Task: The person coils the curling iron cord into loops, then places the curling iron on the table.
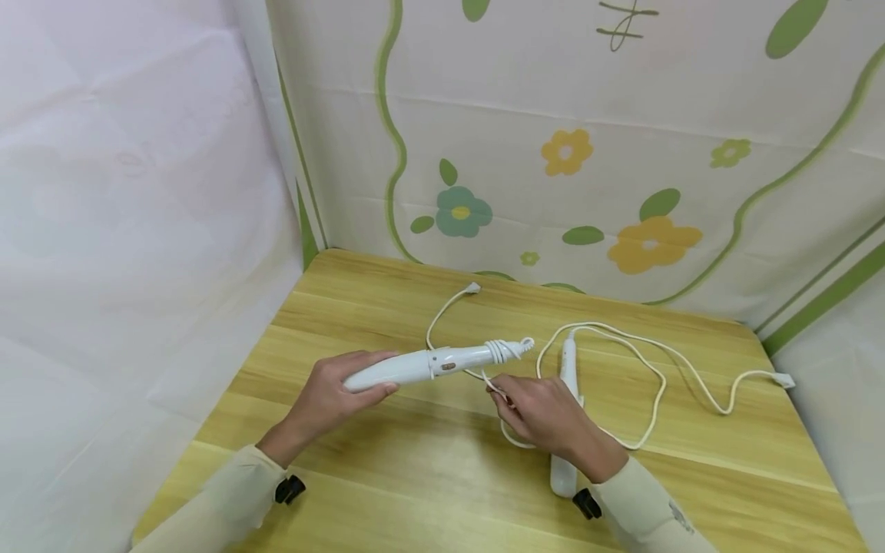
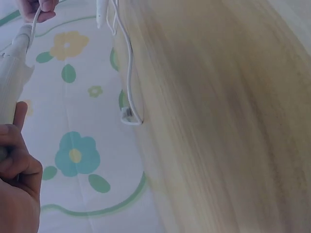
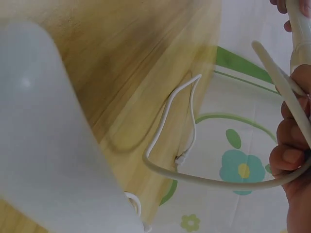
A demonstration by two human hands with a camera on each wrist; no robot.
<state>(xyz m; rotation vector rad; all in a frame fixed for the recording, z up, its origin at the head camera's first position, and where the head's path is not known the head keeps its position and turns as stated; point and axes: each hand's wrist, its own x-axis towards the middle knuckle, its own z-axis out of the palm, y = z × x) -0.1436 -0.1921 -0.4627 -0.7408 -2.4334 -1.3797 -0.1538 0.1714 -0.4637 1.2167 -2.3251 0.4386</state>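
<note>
My left hand (image 1: 326, 399) grips a white hair straightener (image 1: 408, 369) by its wide end, fingers behind and thumb along the near side. The straightener is held above the table, tilted up to the right. A few turns of its white cord (image 1: 498, 352) are wound around the narrow handle end. My right hand (image 1: 542, 411) pinches the loose part of that cord just below the handle; in the right wrist view the curled fingers (image 3: 291, 131) hold the cord loop (image 3: 218, 184). Under my right forearm lies a second white straightener (image 1: 563, 478), partly hidden by the hand.
The held straightener's plug (image 1: 473, 288) lies near the back of the wooden table (image 1: 359, 307). The second straightener's cord (image 1: 664, 384) spreads in loops to the right, its plug (image 1: 784, 380) near the right edge. A flower-patterned cloth (image 1: 512, 153) hangs behind, with white cloth (image 1: 138, 230) at left.
</note>
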